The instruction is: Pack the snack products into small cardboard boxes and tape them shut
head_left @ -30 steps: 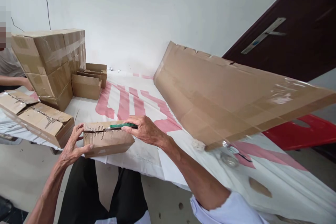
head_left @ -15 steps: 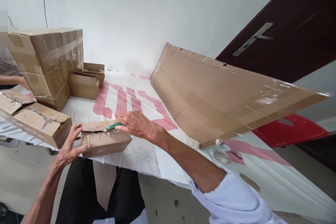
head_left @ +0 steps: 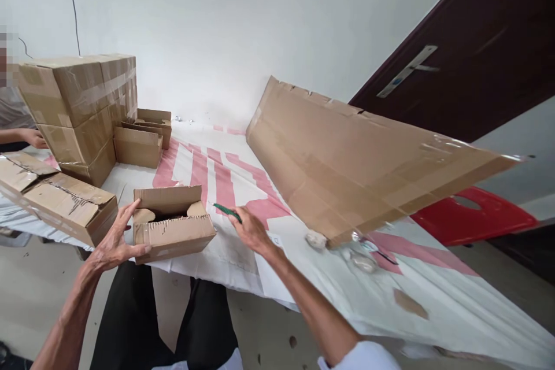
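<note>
At the table's front edge sits a small cardboard box [head_left: 180, 238], its top flap raised at the back and a torn, slit edge along its front. My left hand [head_left: 113, 243] grips the box's left end, thumb on the front and fingers toward the back corner. To the right of the box, my right hand [head_left: 251, 230] is closed round a green-handled box cutter [head_left: 227, 210]. The cutter's tip points left, apart from the box. Inside the box it is dark, and I cannot make out any contents.
Taped cardboard boxes [head_left: 89, 110] are stacked at the back left, with open boxes [head_left: 137, 147] beside them. A longer worn box [head_left: 69, 199] lies at the left. A large cardboard sheet [head_left: 347, 156] leans at the right, near a red stool [head_left: 472, 217]. Another person's hand [head_left: 34, 138] shows far left.
The box's top has come open, its flap now standing up. My right hand has moved right, off the box, with the box cutter. My left hand stays on the box.
</note>
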